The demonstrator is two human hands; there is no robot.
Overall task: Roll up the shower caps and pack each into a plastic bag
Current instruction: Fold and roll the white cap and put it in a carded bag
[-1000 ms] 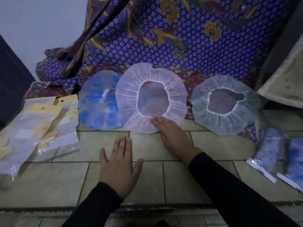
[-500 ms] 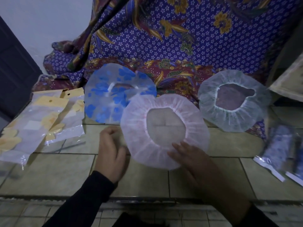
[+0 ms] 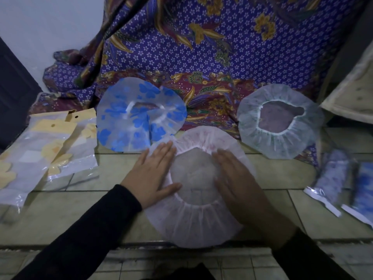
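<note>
Bags (image 3: pixel 321 201) at right — one rolled cap (image 3: pixel 334 174) in each

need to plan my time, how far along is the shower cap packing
Done: two packed bags lie at the right, each seemingly holding a rolled cap. In hand: the left hand and right hand press the pink cap flat, not yet rolled. To do: that cap, the blue-flowered cap and the green-trimmed cap; empty bags wait at the left.
</note>
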